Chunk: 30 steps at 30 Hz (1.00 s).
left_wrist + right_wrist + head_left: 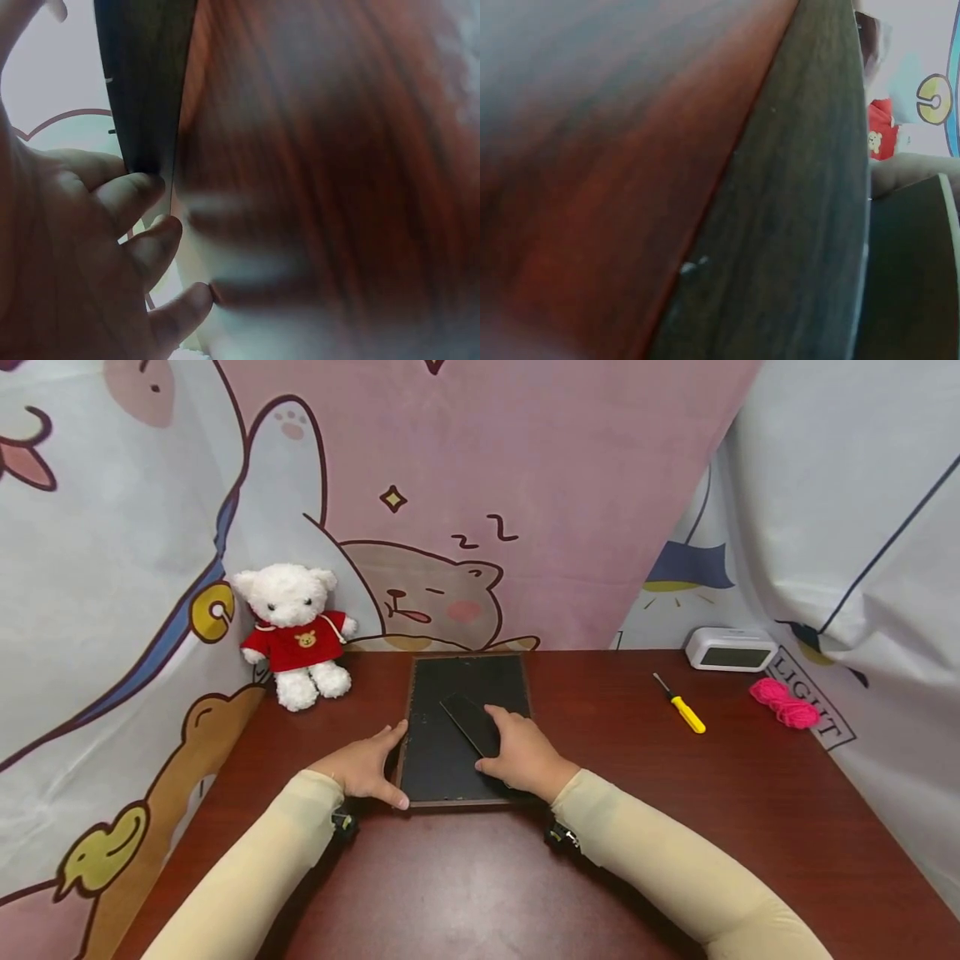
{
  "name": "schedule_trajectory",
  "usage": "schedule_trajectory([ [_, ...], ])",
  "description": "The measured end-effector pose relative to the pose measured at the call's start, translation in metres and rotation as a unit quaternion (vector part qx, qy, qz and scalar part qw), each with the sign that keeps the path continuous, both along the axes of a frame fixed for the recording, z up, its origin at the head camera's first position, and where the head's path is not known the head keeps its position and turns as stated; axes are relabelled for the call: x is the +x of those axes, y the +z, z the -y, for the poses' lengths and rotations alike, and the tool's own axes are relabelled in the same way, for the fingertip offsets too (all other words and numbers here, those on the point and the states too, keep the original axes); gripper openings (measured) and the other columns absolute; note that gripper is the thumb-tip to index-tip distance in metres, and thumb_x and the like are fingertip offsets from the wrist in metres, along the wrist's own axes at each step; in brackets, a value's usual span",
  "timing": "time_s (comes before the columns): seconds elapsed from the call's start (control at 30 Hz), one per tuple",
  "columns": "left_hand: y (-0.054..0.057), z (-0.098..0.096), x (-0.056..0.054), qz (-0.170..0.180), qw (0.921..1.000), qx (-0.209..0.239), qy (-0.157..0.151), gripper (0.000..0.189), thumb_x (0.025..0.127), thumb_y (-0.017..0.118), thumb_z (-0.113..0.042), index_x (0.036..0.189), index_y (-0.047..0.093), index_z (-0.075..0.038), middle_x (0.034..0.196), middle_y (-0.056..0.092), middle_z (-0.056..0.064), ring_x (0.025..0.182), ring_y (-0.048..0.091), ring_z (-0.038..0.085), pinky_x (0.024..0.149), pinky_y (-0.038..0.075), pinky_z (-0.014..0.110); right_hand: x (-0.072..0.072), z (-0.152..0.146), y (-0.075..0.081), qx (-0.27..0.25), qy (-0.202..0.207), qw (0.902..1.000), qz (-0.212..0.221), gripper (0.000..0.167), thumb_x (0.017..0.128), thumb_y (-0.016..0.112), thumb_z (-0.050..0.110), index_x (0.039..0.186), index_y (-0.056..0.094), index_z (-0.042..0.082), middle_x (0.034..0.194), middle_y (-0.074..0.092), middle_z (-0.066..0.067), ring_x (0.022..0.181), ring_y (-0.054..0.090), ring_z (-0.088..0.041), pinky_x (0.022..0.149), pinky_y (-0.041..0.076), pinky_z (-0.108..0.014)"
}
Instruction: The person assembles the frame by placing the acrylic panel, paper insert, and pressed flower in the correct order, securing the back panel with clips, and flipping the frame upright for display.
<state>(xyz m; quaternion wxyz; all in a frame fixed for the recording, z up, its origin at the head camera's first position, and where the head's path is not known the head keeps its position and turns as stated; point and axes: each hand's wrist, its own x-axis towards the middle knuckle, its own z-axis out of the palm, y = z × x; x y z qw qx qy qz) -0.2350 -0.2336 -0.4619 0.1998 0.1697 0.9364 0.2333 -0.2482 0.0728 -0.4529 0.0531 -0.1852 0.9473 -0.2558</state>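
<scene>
A picture frame (442,768) lies face down on the table, its black backing up and a narrow brown border round it. A black stand flap (468,722) slants up from the backing. My right hand (525,756) grips this flap, thumb at its near edge and index finger at its far side. My left hand (363,768) touches the frame's left edge, thumb by the near left corner. In the left wrist view the fingers (139,196) reach along the frame's dark side (146,82). The right wrist view shows the frame's border (780,195) and the flap (911,270) close up.
A white plush bear (296,639) in a red top sits at the back left. To the right lie a yellow-handled screwdriver (684,710), a white digital clock (731,649) and a pink yarn skein (783,702). Printed cloth (570,485) hangs behind the dark red table (675,827).
</scene>
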Motion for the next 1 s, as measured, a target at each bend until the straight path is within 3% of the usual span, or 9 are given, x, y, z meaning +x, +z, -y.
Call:
schedule_trajectory([
  [0.67, 0.001, -0.001, 0.005, -0.001, 0.9999, -0.003, 0.01, 0.14, 0.067, 0.096, -0.051, 0.17, 0.011, -0.008, 0.173, 0.023, 0.023, 0.16, 0.024, 0.041, 0.126, 0.026, 0.06, -0.001, -0.003, 0.009, -0.054, -0.013, 0.9982, 0.019, 0.093, 0.085, 0.087, 0.028, 0.16, 0.036, 0.007, 0.15, 0.059, -0.02, 0.121, 0.067, -0.029, 0.102, 0.056, -0.046],
  [0.9, -0.001, 0.001, 0.005, 0.001, 0.9999, -0.008, 0.007, 0.141, 0.067, 0.096, -0.052, 0.171, 0.01, -0.009, 0.172, 0.022, 0.023, 0.159, 0.023, 0.044, 0.126, 0.023, 0.063, 0.0, -0.002, 0.014, -0.065, -0.018, 0.997, 0.037, 0.092, 0.086, 0.087, 0.027, 0.16, 0.035, 0.009, 0.152, 0.057, -0.02, 0.078, 0.071, -0.016, 0.079, 0.059, -0.036],
  [1.0, 0.0, 0.0, 0.004, 0.001, 0.9999, -0.009, 0.004, 0.141, 0.066, 0.096, -0.053, 0.171, 0.011, -0.009, 0.172, 0.023, 0.024, 0.159, 0.024, 0.044, 0.125, 0.025, 0.063, 0.001, -0.001, 0.018, -0.053, -0.018, 0.9982, 0.024, 0.092, 0.086, 0.088, 0.028, 0.16, 0.037, 0.008, 0.147, 0.061, -0.02, 0.08, 0.07, -0.015, 0.081, 0.059, -0.036],
])
